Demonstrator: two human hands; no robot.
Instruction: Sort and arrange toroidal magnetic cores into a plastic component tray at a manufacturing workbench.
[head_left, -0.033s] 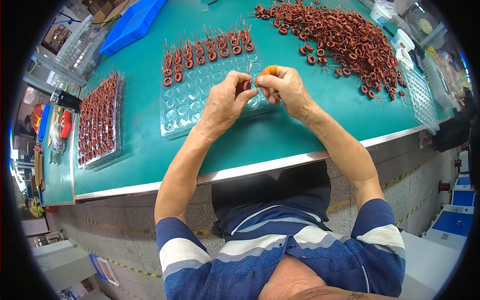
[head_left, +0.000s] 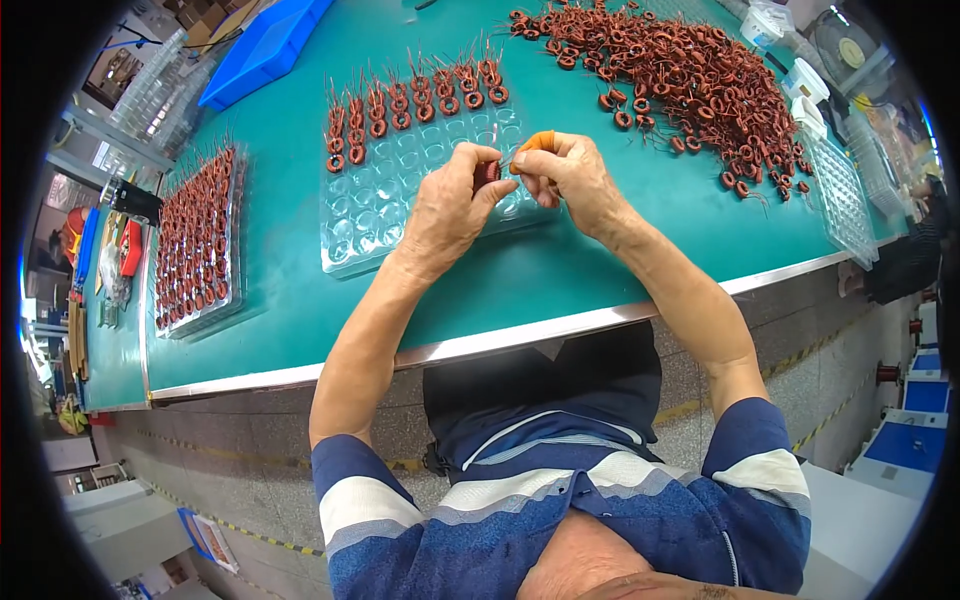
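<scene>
Over the near right part of a clear plastic tray (head_left: 350,262), my left hand (head_left: 445,205) grips a dark red wire-wound ring coil (head_left: 487,174) between thumb and fingers. Close beside the coil, my right hand (head_left: 575,180) is closed in a pinch, thumb against forefinger. An orange finger cover (head_left: 540,140) is on that forefinger. Whatever the pinch holds is too small to make out. The tray's far rows and part of its left side carry reddish coils (head_left: 425,110) with wire ends sticking up; other round pockets are bare.
A large heap of loose coils (head_left: 690,80) lies at the far right of the green table (head_left: 280,290). Left stands a filled coil tray (head_left: 200,240), with a blue bin (head_left: 262,55) beyond. Another clear tray (head_left: 840,195) sits at the right edge, near white tubs (head_left: 805,80).
</scene>
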